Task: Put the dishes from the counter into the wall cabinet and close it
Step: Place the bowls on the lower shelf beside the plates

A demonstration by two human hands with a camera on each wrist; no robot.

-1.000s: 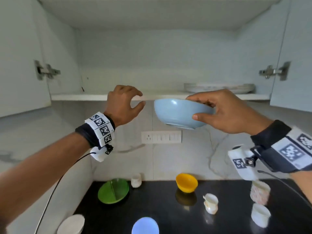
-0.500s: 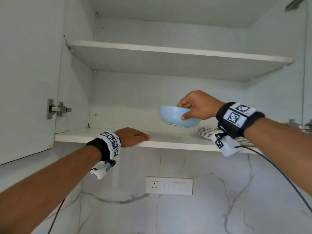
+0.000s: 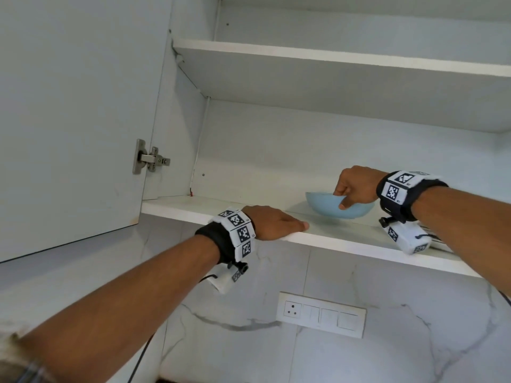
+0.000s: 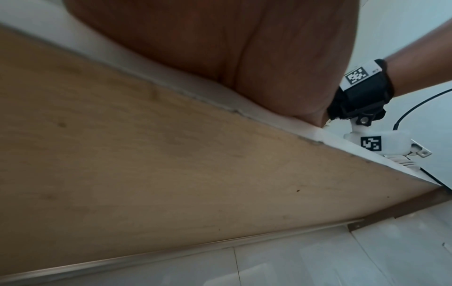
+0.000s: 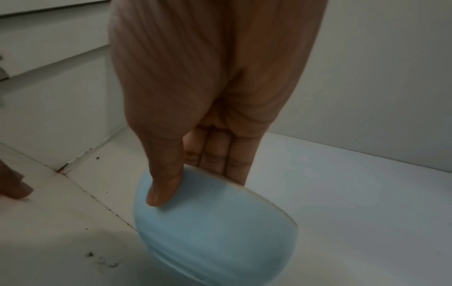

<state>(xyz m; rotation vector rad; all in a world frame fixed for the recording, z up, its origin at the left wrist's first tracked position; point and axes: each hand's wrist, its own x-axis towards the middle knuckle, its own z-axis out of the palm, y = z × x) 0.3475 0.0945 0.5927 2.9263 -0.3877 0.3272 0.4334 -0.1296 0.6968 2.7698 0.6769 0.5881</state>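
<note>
Lowered since the earlier frame, bowl [image 3: 336,207] now sits on or just above shelf [image 3: 193,208], at 3 o'clock of left hand [image 3: 272,222]. Right hand [image 3: 356,187] pinches its rim; left rests flat, fingers relaxed. Release judged next.

Pale blue bowl [image 3: 331,207] — upright, low over the wall cabinet [image 3: 249,211]'s bottom shelf.

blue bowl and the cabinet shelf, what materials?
Blue bowl: likely glazed ceramic or melamine; smooth, evenly pale blue with a soft sheen, and a thin darker line along the rim. I can't tell which.

Cabinet shelf: looks like white-laminated board; flat matte white top, while the left wrist view shows a bare tan wood-like underside.
</note>
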